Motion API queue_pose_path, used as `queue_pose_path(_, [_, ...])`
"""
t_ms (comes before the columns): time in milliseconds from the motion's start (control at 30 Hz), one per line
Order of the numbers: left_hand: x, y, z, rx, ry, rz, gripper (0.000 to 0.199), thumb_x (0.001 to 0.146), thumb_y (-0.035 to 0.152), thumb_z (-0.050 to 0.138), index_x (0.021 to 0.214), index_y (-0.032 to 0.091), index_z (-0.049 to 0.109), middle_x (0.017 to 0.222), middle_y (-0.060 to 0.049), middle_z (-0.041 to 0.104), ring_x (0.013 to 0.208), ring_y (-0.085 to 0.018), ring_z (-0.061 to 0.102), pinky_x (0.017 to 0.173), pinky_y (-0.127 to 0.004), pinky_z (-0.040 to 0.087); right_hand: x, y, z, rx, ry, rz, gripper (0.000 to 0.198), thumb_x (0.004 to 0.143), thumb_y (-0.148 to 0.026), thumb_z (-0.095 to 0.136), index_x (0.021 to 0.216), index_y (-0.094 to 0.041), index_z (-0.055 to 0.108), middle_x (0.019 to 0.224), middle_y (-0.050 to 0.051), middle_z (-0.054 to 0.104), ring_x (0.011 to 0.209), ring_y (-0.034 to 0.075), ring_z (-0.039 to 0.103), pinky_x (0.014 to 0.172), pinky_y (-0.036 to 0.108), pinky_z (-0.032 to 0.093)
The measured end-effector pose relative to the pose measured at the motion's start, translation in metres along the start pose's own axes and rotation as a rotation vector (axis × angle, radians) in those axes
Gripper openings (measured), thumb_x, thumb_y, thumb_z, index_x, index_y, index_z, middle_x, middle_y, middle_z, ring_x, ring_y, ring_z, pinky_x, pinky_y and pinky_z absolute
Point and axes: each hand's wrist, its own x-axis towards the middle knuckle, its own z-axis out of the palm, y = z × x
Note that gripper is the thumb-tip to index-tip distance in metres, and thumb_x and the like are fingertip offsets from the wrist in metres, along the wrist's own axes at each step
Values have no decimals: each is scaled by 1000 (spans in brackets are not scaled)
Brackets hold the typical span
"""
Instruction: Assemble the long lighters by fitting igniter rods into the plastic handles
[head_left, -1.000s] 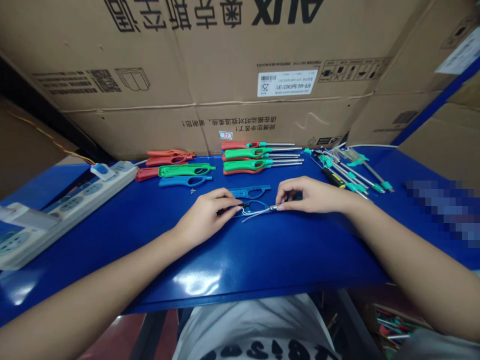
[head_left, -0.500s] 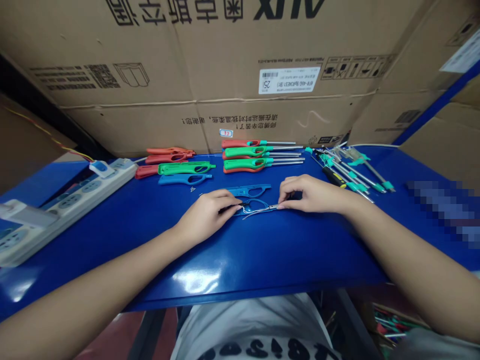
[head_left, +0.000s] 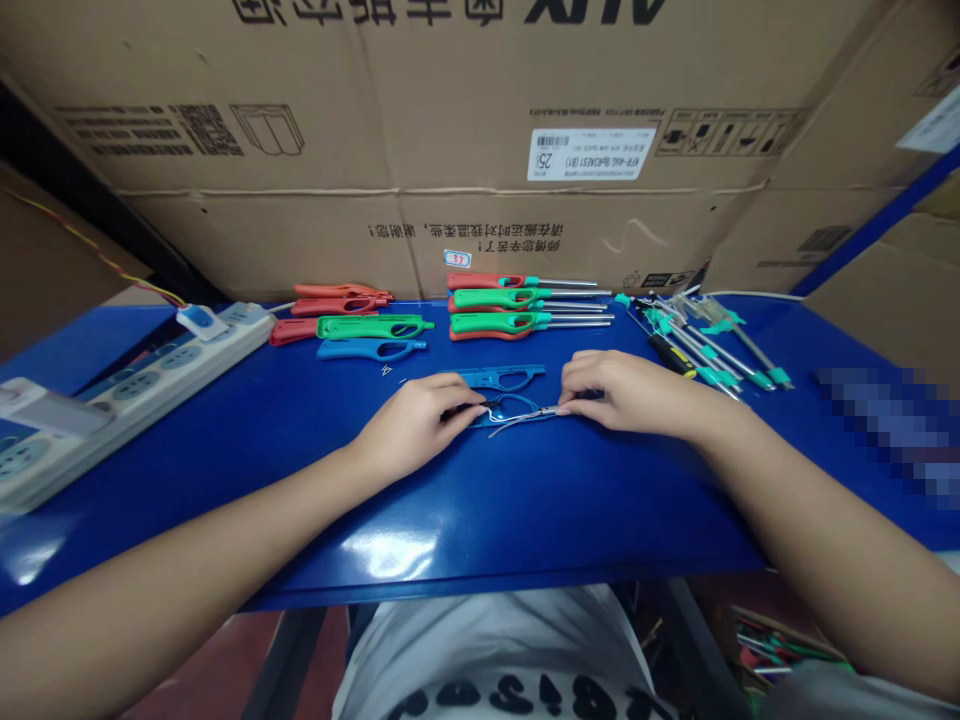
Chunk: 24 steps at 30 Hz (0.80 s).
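With thumb and fingers closed, my left hand pinches a small black part with thin wires coming off it. My right hand is closed on the end of a small silver metal tube. Between the hands, a blue lighter shell half lies on the table under these parts, partly covered by my left fingers. Just behind it rests a second blue shell half. My fingers hide most of the black part.
Red, green and blue handle shells lie at back left, near small screws. Behind my hands are lighters with metal tubes. At right are a screwdriver and loose tube assemblies. A power strip runs along the left; cardboard stands behind.
The whole view has shifted slightly. Both hands keep the same grips at almost the same place over the blue shell half.
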Motion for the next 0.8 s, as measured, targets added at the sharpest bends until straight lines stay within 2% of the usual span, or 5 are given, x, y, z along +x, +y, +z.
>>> queue_pose_path(167, [0, 0, 0, 4, -13, -4, 20, 97, 27, 60, 106, 17, 76, 98, -8, 74, 88, -20, 71, 80, -30, 56, -1, -2, -1, -14, -17, 15, 15, 91, -20, 61, 81, -20, 72, 86, 6, 71, 89, 22, 63, 78, 33, 44])
queue_pose_path(400, [1, 3, 0, -23, -8, -13, 20, 97, 26, 61, 105, 19, 78, 94, -8, 74, 86, -20, 70, 78, -30, 55, 1, -4, 1, 40, -17, 57, 17, 92, -23, 60, 78, -19, 70, 85, 5, 69, 76, 17, 63, 70, 29, 44])
queue_pose_path(633, [3, 7, 3, -87, 44, -112, 17, 93, 26, 66, 99, 19, 80, 86, -5, 72, 70, -15, 66, 69, -27, 53, 2, -3, 1, 78, -10, 74, 14, 89, -22, 62, 77, -19, 70, 84, 5, 70, 76, 17, 63, 69, 28, 45])
queue_pose_path(800, [4, 7, 5, -113, 63, -146, 17, 94, 25, 64, 97, 19, 80, 84, -4, 71, 71, -15, 65, 68, -27, 52, 2, -3, 1, 80, -16, 94, 13, 89, -22, 63, 79, -18, 70, 84, 5, 70, 76, 16, 63, 67, 27, 45])
